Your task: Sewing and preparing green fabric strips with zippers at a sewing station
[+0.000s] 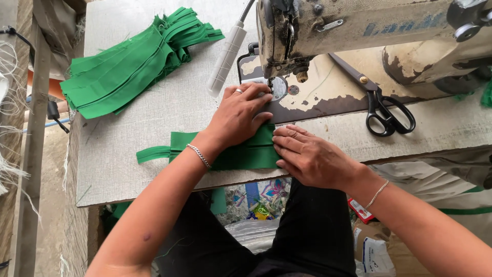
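- The left hand (240,114) lies flat, fingers spread and released, pressing on a green fabric piece (241,151) close under the needle area of the sewing machine (359,25). It grips nothing; a ring sits on one finger and a chain bracelet on the wrist.
- The right hand (307,154) also lies open and flat, palm down, its fingertips on the right edge of the same fabric piece. It holds nothing closed; a thin bracelet circles the wrist.
- The fabric piece lies on the tabletop (154,118) at its near edge, directly in front of the machine, with a narrow green strip trailing off to the left from under the left forearm.
- A stack of green pieces (133,61) lies at the far left of the tabletop, well apart from the hands.
- A white cylindrical lamp (225,59) lies slanted beside the machine head, its cable running upward.
- Black scissors (387,115) rest on the machine bed to the right, blades pointing away, apart from the right hand.
- The machine's paint is worn and chipped.
- Below the tabletop edge, dark trousers, patterned cloth and a few packets show between the arms.
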